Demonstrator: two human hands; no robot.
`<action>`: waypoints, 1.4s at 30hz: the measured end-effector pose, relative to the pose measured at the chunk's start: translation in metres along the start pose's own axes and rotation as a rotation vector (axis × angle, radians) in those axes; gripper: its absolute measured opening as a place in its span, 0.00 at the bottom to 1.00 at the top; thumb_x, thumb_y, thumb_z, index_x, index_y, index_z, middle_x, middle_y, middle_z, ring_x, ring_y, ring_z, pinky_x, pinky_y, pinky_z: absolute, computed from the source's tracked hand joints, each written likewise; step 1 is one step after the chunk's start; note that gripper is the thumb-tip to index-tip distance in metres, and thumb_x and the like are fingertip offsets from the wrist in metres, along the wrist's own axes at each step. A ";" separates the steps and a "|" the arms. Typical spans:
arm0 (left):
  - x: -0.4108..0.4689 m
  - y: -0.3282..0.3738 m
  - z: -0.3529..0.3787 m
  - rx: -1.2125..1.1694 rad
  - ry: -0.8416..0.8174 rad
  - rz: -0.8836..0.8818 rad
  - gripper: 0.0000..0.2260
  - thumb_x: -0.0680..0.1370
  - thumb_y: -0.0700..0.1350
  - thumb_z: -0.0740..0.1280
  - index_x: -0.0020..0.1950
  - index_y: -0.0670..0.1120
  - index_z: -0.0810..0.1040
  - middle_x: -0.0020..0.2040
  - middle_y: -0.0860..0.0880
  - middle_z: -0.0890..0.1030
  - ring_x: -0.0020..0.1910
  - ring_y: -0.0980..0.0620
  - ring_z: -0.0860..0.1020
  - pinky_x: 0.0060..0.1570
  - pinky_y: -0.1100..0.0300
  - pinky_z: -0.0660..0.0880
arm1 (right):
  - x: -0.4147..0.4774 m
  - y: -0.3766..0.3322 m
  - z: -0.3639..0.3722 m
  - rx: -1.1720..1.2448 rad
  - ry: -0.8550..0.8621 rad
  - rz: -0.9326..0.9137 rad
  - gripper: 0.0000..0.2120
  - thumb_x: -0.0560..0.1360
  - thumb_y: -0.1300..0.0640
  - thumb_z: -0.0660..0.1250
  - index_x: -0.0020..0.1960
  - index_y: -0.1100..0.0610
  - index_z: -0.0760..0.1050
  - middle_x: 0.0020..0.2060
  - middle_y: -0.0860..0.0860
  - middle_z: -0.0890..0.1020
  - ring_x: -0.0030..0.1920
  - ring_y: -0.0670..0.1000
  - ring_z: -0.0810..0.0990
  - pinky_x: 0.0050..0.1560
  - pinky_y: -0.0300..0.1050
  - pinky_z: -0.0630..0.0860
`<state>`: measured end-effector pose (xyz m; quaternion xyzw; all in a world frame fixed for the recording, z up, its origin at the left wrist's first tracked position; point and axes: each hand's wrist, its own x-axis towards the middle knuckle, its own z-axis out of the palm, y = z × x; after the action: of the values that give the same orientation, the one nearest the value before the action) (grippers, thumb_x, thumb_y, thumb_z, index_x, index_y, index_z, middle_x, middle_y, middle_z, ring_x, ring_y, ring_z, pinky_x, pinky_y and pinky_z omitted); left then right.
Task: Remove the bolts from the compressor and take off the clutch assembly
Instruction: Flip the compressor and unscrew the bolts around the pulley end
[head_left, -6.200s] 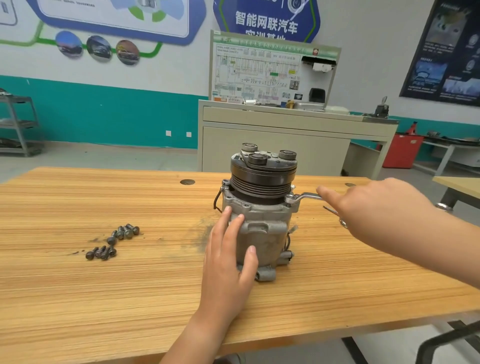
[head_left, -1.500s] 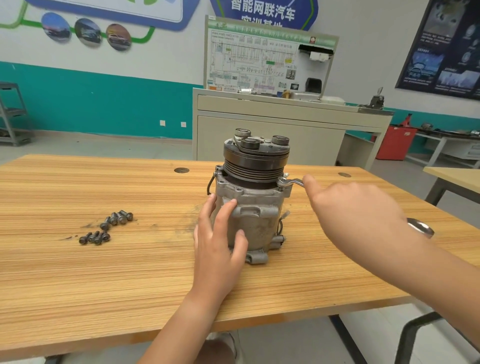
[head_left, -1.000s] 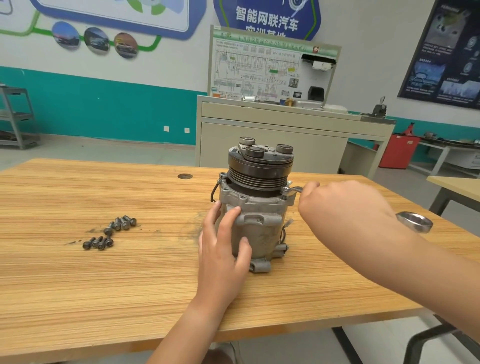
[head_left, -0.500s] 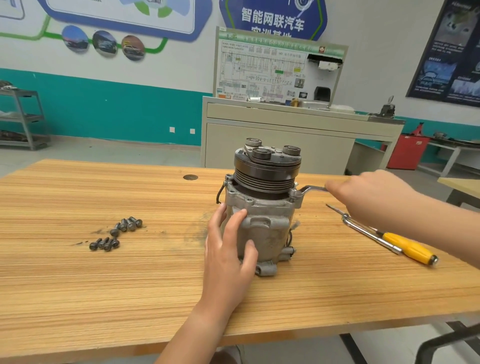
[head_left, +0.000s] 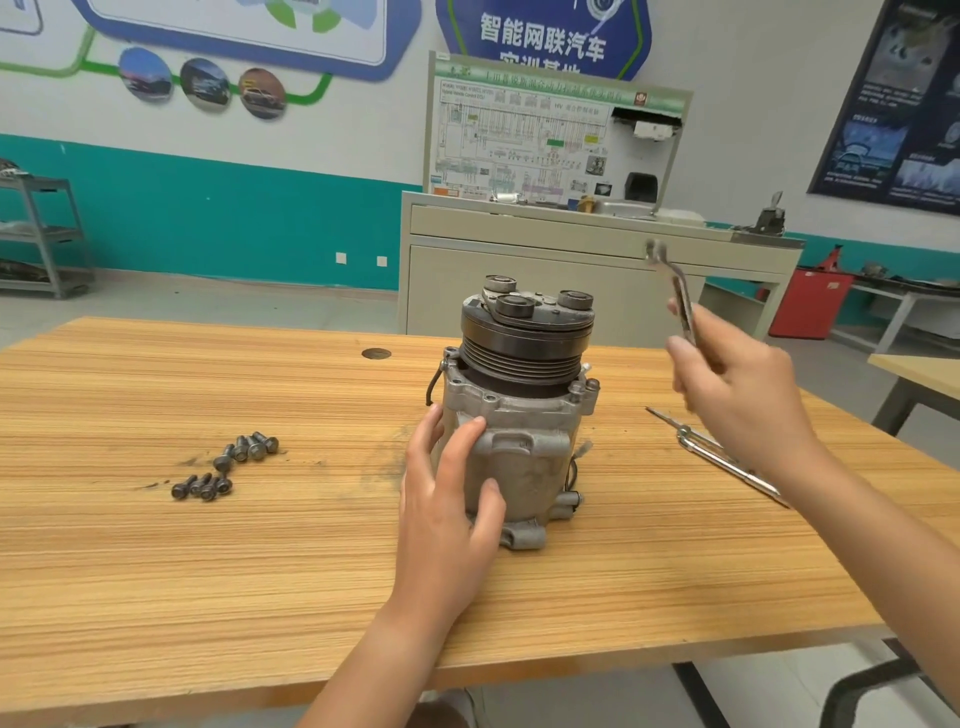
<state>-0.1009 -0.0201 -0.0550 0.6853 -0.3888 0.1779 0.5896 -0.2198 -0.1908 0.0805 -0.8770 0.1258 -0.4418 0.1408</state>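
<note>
Two hands: left hand (head_left: 447, 499) rests flat on the compressor (head_left: 524, 452), right hand (head_left: 743, 400) grips a wrench (head_left: 675, 291).

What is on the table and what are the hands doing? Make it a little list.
Compressor: upright on the wooden table
Clutch assembly: on top, not yet off
Left hand: rests on the compressor's side
Right hand: holds a wrench in the air, clear of the compressor
Loose bolts: clustered on the table, left of the compressor
Metal tool: lies on the table by the right hand
</note>
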 end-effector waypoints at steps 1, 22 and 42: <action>0.000 0.000 0.000 0.001 0.001 -0.002 0.23 0.74 0.45 0.60 0.65 0.63 0.62 0.71 0.57 0.54 0.73 0.52 0.58 0.68 0.51 0.62 | -0.007 -0.007 -0.008 -0.060 -0.005 -0.047 0.16 0.77 0.62 0.62 0.65 0.56 0.73 0.27 0.45 0.73 0.27 0.47 0.70 0.30 0.44 0.67; 0.000 0.000 0.001 -0.011 -0.020 0.005 0.24 0.73 0.44 0.60 0.65 0.63 0.62 0.72 0.54 0.55 0.73 0.53 0.59 0.65 0.60 0.59 | -0.032 -0.080 -0.004 -1.046 -0.625 -0.090 0.30 0.76 0.69 0.53 0.74 0.63 0.44 0.43 0.54 0.72 0.46 0.56 0.79 0.30 0.41 0.63; 0.001 0.003 -0.003 0.007 -0.049 0.014 0.25 0.73 0.44 0.60 0.61 0.71 0.60 0.70 0.59 0.55 0.68 0.73 0.52 0.59 0.77 0.56 | 0.036 0.021 0.052 -0.526 -0.273 -0.276 0.18 0.75 0.70 0.60 0.64 0.63 0.72 0.48 0.60 0.82 0.48 0.62 0.78 0.43 0.56 0.75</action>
<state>-0.1018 -0.0175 -0.0509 0.6886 -0.4073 0.1665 0.5763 -0.1588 -0.2156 0.0694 -0.9432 0.0955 -0.2874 -0.1363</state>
